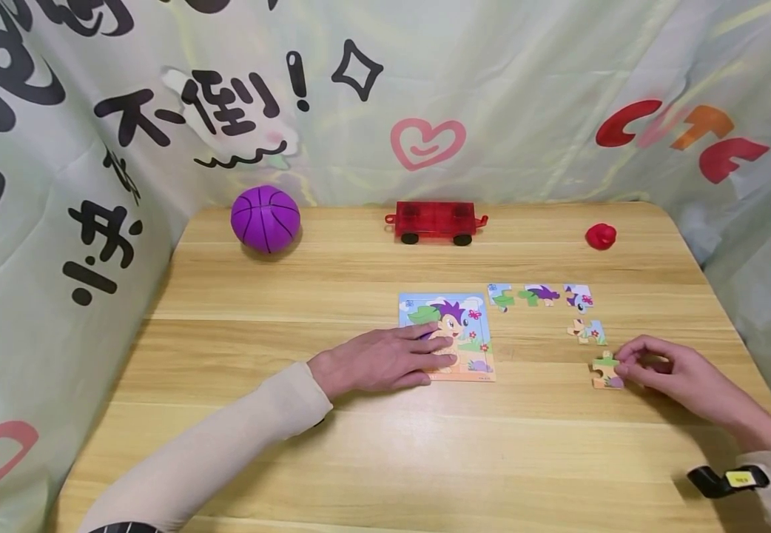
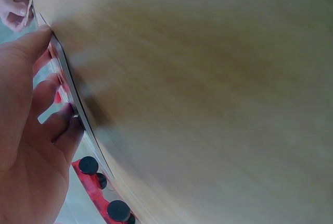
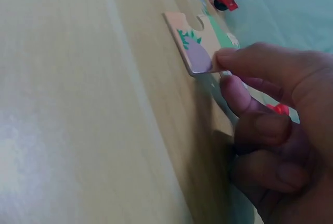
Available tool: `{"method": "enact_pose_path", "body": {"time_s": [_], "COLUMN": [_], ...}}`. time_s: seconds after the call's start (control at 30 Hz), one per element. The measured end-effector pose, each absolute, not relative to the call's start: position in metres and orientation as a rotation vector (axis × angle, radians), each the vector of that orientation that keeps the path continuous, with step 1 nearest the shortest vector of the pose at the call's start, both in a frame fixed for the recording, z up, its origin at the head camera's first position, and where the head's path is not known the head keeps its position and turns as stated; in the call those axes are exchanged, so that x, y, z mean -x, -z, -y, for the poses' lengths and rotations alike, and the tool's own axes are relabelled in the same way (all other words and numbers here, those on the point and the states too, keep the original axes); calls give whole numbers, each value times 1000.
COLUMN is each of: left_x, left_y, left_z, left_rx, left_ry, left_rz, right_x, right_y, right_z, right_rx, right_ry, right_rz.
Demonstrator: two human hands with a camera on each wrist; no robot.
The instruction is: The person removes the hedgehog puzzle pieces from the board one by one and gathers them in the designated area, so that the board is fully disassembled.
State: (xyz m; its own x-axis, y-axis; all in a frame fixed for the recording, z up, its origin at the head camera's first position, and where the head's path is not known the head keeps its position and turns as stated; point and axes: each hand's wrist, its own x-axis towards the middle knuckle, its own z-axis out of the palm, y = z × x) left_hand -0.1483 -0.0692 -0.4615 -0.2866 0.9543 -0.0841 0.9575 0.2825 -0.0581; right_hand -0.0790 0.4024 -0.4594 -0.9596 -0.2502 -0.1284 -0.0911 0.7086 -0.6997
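A colourful puzzle board (image 1: 475,326) with a cartoon animal lies flat near the middle of the wooden table (image 1: 359,459). My left hand (image 1: 435,349) rests on its lower left part, fingers straight and pressing down; in the left wrist view the fingertips (image 2: 46,107) lie along the board's thin edge (image 2: 67,86). My right hand (image 1: 625,366) pinches a loose puzzle piece (image 1: 604,371) on the table to the right of the board. In the right wrist view the thumb and fingers (image 3: 244,60) hold that piece (image 3: 193,44) by its corner, its far side tilted up.
Several loose pieces lie right of the board: three in a row (image 1: 541,294) and one below (image 1: 587,331). At the back stand a purple ball (image 1: 265,218), a red toy car (image 1: 435,221) and a small red object (image 1: 601,235). Printed cloth surrounds the table.
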Motion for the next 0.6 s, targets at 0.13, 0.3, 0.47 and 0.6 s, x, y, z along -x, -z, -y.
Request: {"method": "enact_pose_path", "body": {"time_s": [0.13, 0.3, 0.47, 0.6], "left_x": [148, 148, 148, 147], "left_y": [461, 461, 460, 460], "left_z": [69, 69, 69, 69], "left_rx": [-1865, -1879, -1885, -1861], "left_ry": [154, 176, 187, 160], "left_rz": [-2489, -2489, -2491, -2485], "right_x": [80, 81, 79, 79], "right_y": [461, 461, 462, 462], "right_z": [-398, -396, -397, -397], "right_rx": [317, 352, 316, 289], "right_ry": [1042, 993, 965, 919], "right_rz": [-2764, -2809, -2807, -2827]}}
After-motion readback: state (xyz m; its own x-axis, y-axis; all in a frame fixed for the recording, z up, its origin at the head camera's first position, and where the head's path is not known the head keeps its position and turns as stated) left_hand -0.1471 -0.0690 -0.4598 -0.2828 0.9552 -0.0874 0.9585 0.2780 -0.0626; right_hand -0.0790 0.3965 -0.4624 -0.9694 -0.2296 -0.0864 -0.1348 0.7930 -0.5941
